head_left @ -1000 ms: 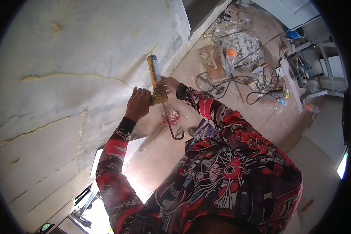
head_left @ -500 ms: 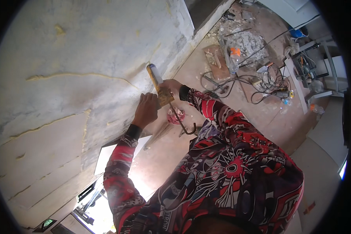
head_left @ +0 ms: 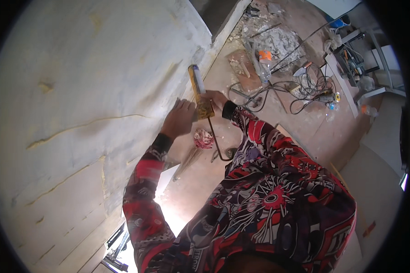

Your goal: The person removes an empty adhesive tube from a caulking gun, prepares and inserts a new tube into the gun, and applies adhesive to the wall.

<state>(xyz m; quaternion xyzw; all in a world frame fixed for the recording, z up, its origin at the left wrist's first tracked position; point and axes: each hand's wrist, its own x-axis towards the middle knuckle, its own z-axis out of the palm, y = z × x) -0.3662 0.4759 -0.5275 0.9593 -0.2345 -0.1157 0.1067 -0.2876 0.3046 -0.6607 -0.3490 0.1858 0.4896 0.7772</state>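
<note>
A caulking gun [head_left: 204, 107] with a worn yellowish-brown frame and a pale cartridge is held between my hands, close to the wall. Its nozzle end tilts up and away from me, and its bent metal rod trails back toward my body. My right hand [head_left: 215, 99] closes round the barrel from the right side. At the rear left of the gun, my left hand [head_left: 178, 119] is curled against it at the handle; its fingertips are partly hidden. Beside them, the grey-white wall [head_left: 109, 68] carries a long thin bead of yellowish sealant [head_left: 77, 130].
A red and white bundle [head_left: 203, 138] lies on the floor below the gun. Farther right are tangled cables [head_left: 312, 88], a plastic bottle with an orange label [head_left: 265, 66], a board [head_left: 247, 70] and white rubble [head_left: 282, 45]. A metal-framed stand [head_left: 382, 63] stands at the far right.
The view has shifted, with the wall and floor sliding left and slightly down. The gun has moved right with my hands, its front end now farther from the wall's bead.
</note>
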